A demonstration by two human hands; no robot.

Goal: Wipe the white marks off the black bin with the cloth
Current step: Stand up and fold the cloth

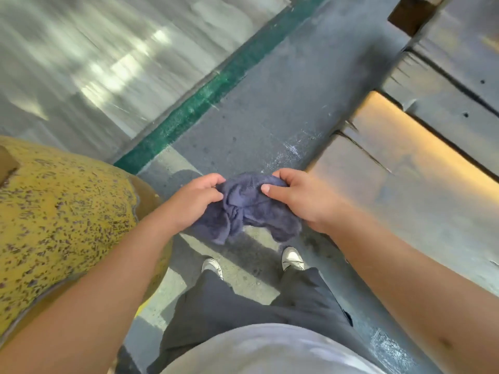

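Cloth [244,209] bunched between clamped left hand [194,202] and right hand [302,198], speckled yellow mass [62,211] beside left arm.

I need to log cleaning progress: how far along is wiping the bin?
Done: nothing that shows; no black bin or white marks are in view. In hand: the left hand and right hand both hold the bunched blue cloth in the air, above the floor. Left: reaching the bin and all the wiping.
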